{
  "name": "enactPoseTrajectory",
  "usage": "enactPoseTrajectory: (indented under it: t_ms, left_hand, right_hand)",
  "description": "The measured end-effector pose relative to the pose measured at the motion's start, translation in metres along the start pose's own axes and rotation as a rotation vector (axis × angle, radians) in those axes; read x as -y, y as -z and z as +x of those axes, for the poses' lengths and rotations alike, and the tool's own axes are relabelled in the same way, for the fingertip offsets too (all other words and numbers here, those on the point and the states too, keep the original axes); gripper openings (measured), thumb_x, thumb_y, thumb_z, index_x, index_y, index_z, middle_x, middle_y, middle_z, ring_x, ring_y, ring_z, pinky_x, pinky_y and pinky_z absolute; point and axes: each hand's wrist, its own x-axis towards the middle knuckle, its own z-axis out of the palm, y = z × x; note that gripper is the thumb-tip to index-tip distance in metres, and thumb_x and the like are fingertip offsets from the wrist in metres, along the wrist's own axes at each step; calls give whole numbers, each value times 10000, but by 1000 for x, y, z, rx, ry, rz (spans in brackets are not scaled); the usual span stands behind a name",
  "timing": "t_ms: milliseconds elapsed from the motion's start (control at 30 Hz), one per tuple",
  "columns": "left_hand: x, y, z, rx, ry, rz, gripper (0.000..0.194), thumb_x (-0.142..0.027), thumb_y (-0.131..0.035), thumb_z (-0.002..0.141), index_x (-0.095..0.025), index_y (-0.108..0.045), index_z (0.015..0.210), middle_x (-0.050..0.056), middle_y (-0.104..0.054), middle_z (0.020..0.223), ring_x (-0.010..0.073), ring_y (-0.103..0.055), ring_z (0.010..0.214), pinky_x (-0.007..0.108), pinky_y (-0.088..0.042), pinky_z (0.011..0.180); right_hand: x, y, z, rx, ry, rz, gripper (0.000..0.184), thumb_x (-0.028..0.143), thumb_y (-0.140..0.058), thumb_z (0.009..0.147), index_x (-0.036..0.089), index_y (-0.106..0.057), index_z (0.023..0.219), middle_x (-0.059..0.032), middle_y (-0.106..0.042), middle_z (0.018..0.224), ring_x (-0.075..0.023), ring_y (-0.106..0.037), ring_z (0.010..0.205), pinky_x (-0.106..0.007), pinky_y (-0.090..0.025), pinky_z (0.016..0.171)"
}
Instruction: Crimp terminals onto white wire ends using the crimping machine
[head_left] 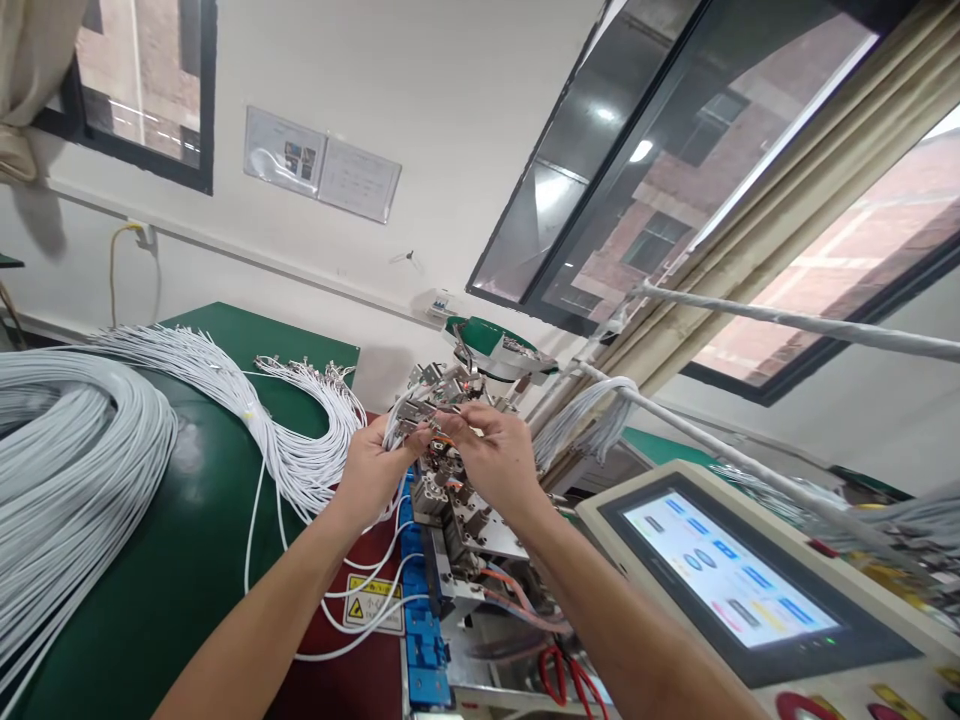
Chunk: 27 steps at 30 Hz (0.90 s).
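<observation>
My left hand [373, 468] is closed around a few white cables [391, 428], whose metal end terminals [414, 410] stick out past the fingertips. Close beside it, my right hand [496, 458] pinches at the same terminals with thumb and forefinger; the exact piece between them is too small to make out. Both hands are above a metal machine [474, 520]. Along the machine's left side runs a row of blue cable holders [426, 640], with several white cables leading into them from the left.
Large white cable bundles [82, 470] lie on a green table [202, 520] at left. A touch-screen panel [735, 570] stands at right. Red-handled scissors [559, 675] rest low on the machine. A green feeder bowl [487, 345] sits behind. Wrapped rails [810, 325] cross the right side.
</observation>
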Motion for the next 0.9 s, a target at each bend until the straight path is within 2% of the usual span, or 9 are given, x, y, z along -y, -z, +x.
enactPoseTrajectory:
  t_ms: [200,433,567,700,800,867,900]
  left_hand:
    - [3,0,2,-22,49,-33,271,-405,-690,660,-151,-653,746,32,-609,764,166,-516,720,268,-421,684]
    - [5,1,1,11,18,13,259,-408,-667,686,-153,-649,730,24,-604,743,170,-530,741,265,-417,705]
    - [4,0,2,13,58,12,256,-381,-704,645,-157,-653,758,15,-611,735,156,-527,699,258,-410,671]
    - [1,-1,4,31,54,150,234,-337,-726,620,-159,-650,751,-5,-590,689,127,-487,619,230,-377,592]
    - [0,1,8,-51,104,213,239,-398,-661,686,-160,-634,683,-25,-527,559,104,-421,524,219,-334,524]
    - [0,5,10,-126,76,231,267,-417,-630,714,-161,-631,638,-4,-563,589,117,-459,569,223,-357,567]
    - [1,8,11,-159,42,248,277,-416,-621,723,-161,-630,615,12,-591,630,130,-493,627,227,-374,618]
  right_hand:
    - [-1,0,2,9,-40,7,258,300,-529,766,165,-661,592,-27,-627,641,-153,-553,623,-268,-418,610]
    - [-7,-2,1,-3,-63,50,248,292,-519,758,163,-678,618,-39,-653,659,-175,-581,662,-277,-428,639]
    - [-7,0,4,30,-111,33,271,340,-528,750,144,-662,620,-38,-629,638,-160,-546,614,-261,-407,582]
    - [-5,5,5,85,-214,120,356,443,-510,761,132,-675,711,-44,-636,642,-169,-553,627,-257,-423,566]
    - [-7,24,-21,39,-252,182,372,450,-498,781,156,-674,926,-66,-670,829,-194,-587,769,-283,-459,674]
    - [-13,47,-59,67,-290,179,364,461,-467,801,193,-682,921,-60,-661,790,-195,-592,755,-290,-468,676]
    - [-19,60,-84,132,-317,173,364,480,-456,803,211,-696,855,-53,-645,713,-196,-590,703,-289,-471,638]
